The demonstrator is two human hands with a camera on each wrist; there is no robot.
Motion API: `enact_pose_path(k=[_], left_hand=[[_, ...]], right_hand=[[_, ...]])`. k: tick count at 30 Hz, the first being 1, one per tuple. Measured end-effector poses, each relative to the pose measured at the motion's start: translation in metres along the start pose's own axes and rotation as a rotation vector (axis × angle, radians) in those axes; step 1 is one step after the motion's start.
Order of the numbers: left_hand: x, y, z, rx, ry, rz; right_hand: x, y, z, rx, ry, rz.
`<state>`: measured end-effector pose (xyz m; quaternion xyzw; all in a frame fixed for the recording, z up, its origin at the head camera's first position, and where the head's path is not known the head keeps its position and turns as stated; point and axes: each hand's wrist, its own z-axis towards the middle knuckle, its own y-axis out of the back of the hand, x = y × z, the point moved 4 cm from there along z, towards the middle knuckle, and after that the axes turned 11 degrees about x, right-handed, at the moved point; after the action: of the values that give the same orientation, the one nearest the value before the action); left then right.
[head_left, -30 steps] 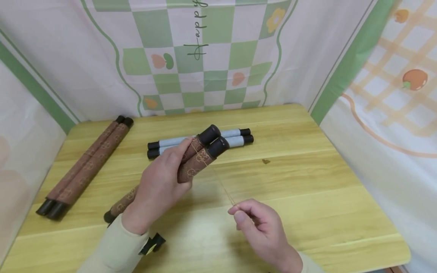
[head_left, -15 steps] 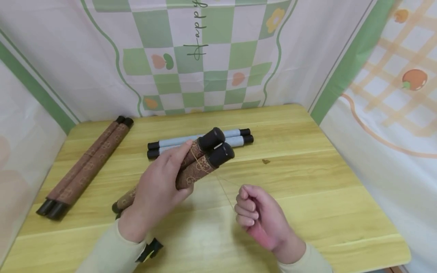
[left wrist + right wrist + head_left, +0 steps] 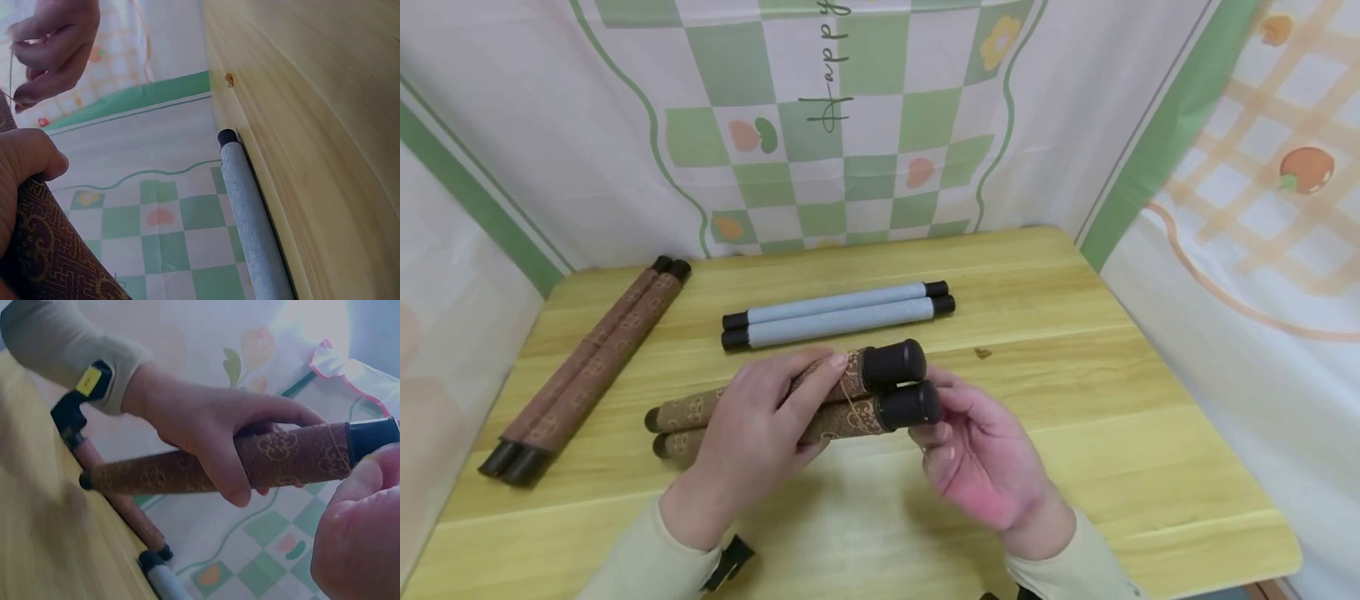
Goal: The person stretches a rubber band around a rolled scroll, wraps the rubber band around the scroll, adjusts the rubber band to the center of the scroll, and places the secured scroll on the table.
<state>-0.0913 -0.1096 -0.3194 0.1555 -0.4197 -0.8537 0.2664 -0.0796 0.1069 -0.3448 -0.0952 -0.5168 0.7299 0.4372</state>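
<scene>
Holding golden thread (image 3: pixel 10 70), looped but seemingly unfastened, the right hand (image 3: pixel 985 454) flanks a brown brocade double scroll (image 3: pixel 844 420) the left hand (image 3: pixel 748 429) grips.

A small nook, screened off by cloth, is seen; whether it is set up in a home, a studio or a workplace cannot be told. A table (image 3: pixel 1112 450) with pale wood grain and rounded corners is enclosed by a back cloth (image 3: pixel 805 183), a left cloth (image 3: pixel 445 267) and a right cloth (image 3: pixel 1217 275), all softly creased. A homely look is lent by the prints: green checks, fruit, a flower and "Happy" at the back, orange plaid and fruit at the right.
</scene>
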Motion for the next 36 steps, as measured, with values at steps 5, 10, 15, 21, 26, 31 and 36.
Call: enact_pose_path(k=[5, 10, 15, 21, 26, 31, 36], left_hand=[[-0.001, 0.000, -0.003, 0.014, -0.032, 0.017], [-0.001, -0.001, -0.004, 0.029, -0.055, 0.043], [-0.002, -0.002, -0.004, 0.039, -0.080, 0.100], [-0.005, -0.004, -0.005, 0.093, -0.095, 0.230], [-0.009, -0.005, 0.000, 0.053, -0.149, 0.345], [-0.015, -0.004, 0.006, -0.007, -0.188, 0.422], [-0.018, -0.005, 0.007, -0.004, -0.187, 0.435]], right_hand=[[0.007, -0.001, -0.001, -0.054, 0.035, -0.209], [0.011, -0.001, -0.006, -0.175, 0.022, -0.401], [0.014, -0.003, -0.009, -0.278, -0.046, -0.611], [0.016, -0.001, -0.008, -0.482, -0.150, -0.911], [0.012, 0.005, -0.004, -0.514, -0.219, -1.103], [0.010, 0.012, -0.002, -0.569, -0.274, -1.173], [0.011, 0.017, -0.002, -0.614, -0.335, -1.184]])
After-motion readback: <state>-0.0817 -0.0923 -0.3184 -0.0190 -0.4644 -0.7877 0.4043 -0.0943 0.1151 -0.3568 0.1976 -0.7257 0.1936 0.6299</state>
